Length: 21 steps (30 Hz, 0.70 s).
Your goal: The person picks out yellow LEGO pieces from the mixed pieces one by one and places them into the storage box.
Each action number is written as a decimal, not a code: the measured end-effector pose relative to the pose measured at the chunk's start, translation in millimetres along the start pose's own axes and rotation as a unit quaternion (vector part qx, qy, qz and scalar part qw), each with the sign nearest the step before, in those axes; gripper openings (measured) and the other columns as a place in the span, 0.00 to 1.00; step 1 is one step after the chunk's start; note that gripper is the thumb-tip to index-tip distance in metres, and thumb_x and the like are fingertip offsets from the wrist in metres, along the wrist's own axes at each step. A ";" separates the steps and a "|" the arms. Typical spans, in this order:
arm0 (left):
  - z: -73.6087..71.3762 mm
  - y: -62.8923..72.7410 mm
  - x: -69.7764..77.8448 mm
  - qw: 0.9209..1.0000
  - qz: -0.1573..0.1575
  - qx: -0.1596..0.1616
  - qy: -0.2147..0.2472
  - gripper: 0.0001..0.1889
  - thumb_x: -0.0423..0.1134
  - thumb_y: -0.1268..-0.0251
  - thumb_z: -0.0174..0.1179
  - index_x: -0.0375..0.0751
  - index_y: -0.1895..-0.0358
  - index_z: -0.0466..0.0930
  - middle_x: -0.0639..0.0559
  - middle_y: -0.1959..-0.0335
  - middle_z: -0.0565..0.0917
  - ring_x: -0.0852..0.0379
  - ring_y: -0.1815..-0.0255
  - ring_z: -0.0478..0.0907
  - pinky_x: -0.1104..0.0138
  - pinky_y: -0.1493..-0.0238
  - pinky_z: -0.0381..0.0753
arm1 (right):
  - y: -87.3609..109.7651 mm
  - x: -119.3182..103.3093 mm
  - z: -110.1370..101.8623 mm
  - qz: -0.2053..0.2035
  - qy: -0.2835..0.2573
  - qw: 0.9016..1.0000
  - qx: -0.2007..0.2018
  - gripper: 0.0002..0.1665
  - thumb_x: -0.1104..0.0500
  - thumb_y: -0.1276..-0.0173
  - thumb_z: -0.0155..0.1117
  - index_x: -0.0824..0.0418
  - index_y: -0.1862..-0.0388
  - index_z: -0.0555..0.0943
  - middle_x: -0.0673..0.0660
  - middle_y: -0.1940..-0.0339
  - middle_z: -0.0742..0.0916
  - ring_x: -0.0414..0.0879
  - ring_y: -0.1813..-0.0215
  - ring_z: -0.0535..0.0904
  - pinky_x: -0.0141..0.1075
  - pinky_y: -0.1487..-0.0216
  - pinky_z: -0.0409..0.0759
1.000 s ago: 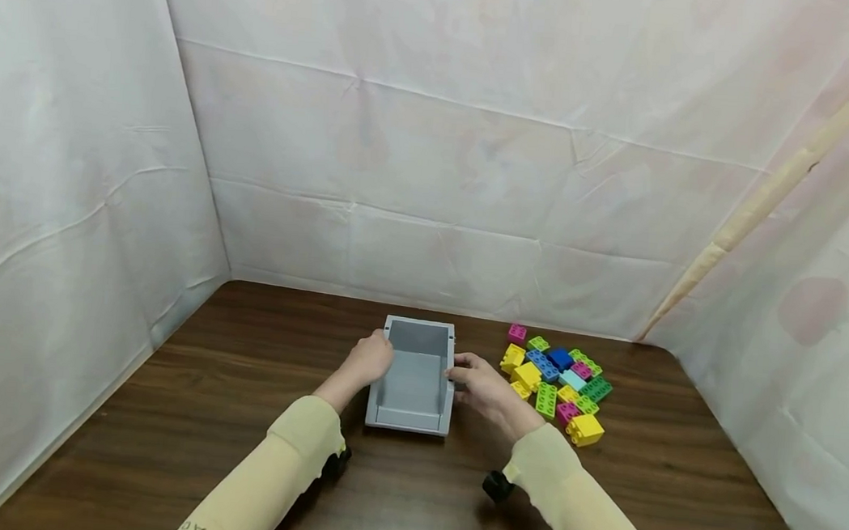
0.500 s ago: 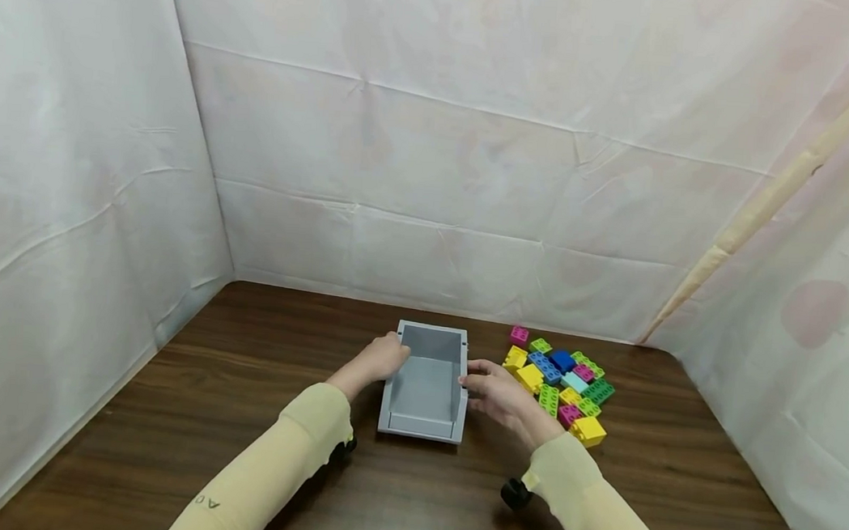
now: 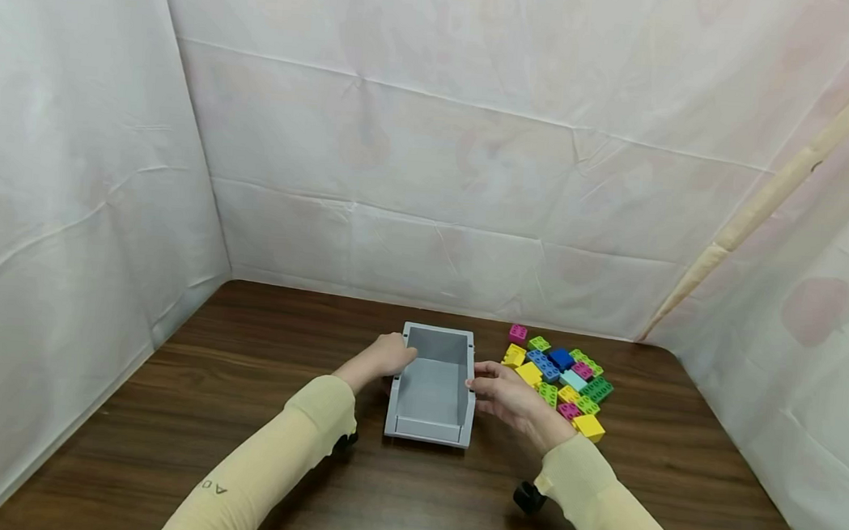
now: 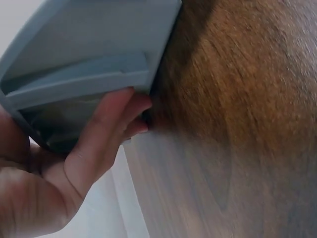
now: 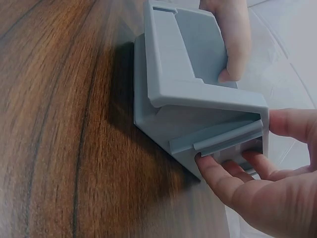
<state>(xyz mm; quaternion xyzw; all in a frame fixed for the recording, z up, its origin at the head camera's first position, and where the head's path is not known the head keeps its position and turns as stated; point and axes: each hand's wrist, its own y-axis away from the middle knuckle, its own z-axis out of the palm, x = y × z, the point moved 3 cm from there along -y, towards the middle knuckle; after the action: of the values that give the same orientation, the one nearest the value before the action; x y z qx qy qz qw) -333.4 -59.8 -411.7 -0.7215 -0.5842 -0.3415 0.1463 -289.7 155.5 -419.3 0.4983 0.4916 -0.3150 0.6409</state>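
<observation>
Between both hands is a grey open-topped plastic bin (image 3: 429,431) with nothing inside, standing on the wooden table. My left hand (image 3: 386,355) grips its left wall, thumb over the rim; in the left wrist view the fingers (image 4: 106,119) curl against the outer side beneath a ledge. My right hand (image 3: 507,396) holds the opposite wall, the thumb at the rim. Seen from the right wrist, the fingers (image 5: 223,181) reach under a ridge on the outside of the bin (image 5: 198,94), and the left thumb (image 5: 235,44) shows over the far rim.
A loose cluster of toy building bricks lies to the right of the bin, among them a yellow brick (image 3: 588,427), a dark green brick (image 3: 597,389) and a magenta brick (image 3: 518,333). White cloth (image 3: 430,176) hangs behind and beside the wooden table (image 3: 244,351).
Both hands have shifted the bin to the right and slightly nearer, toward the bricks. Their hold on its two sides stays the same; the bricks lie as before.
</observation>
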 end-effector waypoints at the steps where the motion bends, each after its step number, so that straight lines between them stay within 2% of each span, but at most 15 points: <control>1: -0.1 -0.1 -0.5 1.000 0.001 0.001 0.000 0.26 0.39 0.31 0.42 0.48 0.93 0.56 0.57 0.95 0.57 0.61 0.93 0.54 0.69 0.87 0.63 | 0.0 -0.1 0.3 0.000 0.001 1.000 0.000 0.30 0.64 0.32 0.55 0.68 0.33 0.60 0.69 0.36 0.69 0.59 0.39 0.69 0.50 0.39 0.71; 8: -0.3 0.3 -0.1 0.999 0.000 0.028 -0.019 0.27 0.40 0.30 0.41 0.48 0.93 0.54 0.57 0.95 0.55 0.62 0.91 0.49 0.70 0.86 0.56 | -0.1 -2.5 1.5 -0.002 0.019 1.000 0.006 0.30 0.63 0.33 0.58 0.69 0.34 0.62 0.69 0.38 0.71 0.58 0.41 0.73 0.50 0.38 0.70; 12: -1.0 0.7 2.4 0.999 -0.001 0.039 -0.032 0.26 0.40 0.30 0.41 0.48 0.93 0.54 0.57 0.94 0.54 0.62 0.91 0.48 0.70 0.86 0.55 | 2.6 -5.9 0.3 -0.004 0.060 0.998 0.022 0.32 0.60 0.34 0.61 0.68 0.34 0.64 0.68 0.38 0.73 0.56 0.43 0.76 0.49 0.39 0.71; 16: 0.8 1.3 3.0 0.999 -0.006 0.042 -0.027 0.26 0.39 0.31 0.41 0.48 0.92 0.54 0.57 0.94 0.54 0.62 0.91 0.48 0.70 0.87 0.54 | 6.5 -9.7 -5.3 -0.002 0.096 0.995 0.031 0.30 0.54 0.32 0.60 0.66 0.35 0.67 0.66 0.39 0.76 0.56 0.42 0.77 0.49 0.39 0.71; 19: 2.0 1.3 3.9 0.999 -0.013 0.044 -0.022 0.26 0.39 0.31 0.41 0.48 0.92 0.53 0.57 0.94 0.54 0.62 0.91 0.49 0.70 0.87 0.55 | 8.8 -17.1 -13.9 -0.013 0.132 0.991 0.035 0.29 0.53 0.30 0.57 0.64 0.35 0.68 0.65 0.39 0.76 0.57 0.40 0.76 0.49 0.39 0.71; 21: 2.9 0.5 4.1 0.999 -0.014 0.048 -0.021 0.26 0.39 0.31 0.41 0.48 0.92 0.53 0.57 0.94 0.54 0.62 0.91 0.49 0.70 0.87 0.55 | 10.1 -24.9 -21.1 -0.029 0.170 0.984 0.037 0.29 0.52 0.30 0.56 0.63 0.35 0.68 0.66 0.38 0.76 0.58 0.39 0.75 0.49 0.40 0.72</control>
<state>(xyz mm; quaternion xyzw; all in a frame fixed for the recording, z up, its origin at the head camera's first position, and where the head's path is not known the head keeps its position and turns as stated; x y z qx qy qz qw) -331.7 -55.2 -411.0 -0.7125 -0.6131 -0.2995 0.1635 -295.2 176.4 -392.8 0.5537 0.5957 -0.2616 0.5197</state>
